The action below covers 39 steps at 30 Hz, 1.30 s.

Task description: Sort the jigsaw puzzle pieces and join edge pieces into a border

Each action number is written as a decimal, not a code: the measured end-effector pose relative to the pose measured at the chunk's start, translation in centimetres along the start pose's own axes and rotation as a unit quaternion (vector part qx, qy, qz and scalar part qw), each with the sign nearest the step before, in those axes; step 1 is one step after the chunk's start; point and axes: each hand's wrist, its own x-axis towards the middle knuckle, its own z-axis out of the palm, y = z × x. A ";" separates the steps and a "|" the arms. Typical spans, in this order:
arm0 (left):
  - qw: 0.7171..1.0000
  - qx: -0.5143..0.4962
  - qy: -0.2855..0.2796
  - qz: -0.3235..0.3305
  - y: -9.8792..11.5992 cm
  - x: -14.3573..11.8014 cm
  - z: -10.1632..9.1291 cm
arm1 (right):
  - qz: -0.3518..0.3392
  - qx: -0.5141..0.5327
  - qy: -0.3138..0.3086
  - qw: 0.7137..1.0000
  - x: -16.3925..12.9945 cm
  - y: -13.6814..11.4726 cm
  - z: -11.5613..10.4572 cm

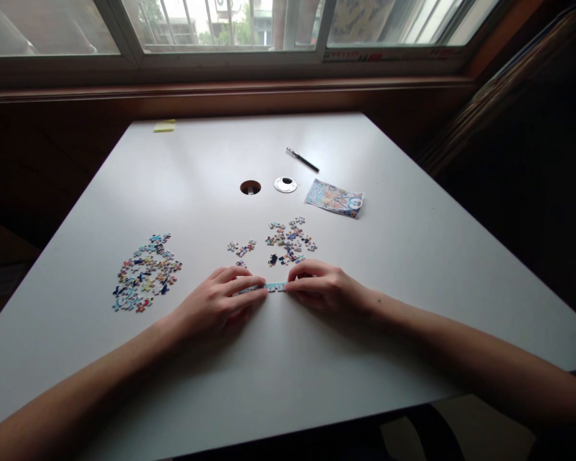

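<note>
My left hand (216,304) and right hand (324,288) pinched a short joined strip (274,287) between them; loose pieces (290,240) beyond and a pile (146,272) left remained unplaced.

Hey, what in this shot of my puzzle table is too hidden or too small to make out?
- Light blue joined puzzle strip, head view: both ends hidden under the left hand and right hand.
- Small colourful printed card: picture too small to read.
- Loose pile of colourful puzzle pieces: individual pieces too small.
</note>
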 end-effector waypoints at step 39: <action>1.000 0.006 -0.014 -0.002 0.2 -0.1 -0.1 | -0.040 -0.108 -0.066 0.991 0.7 -0.6 -0.5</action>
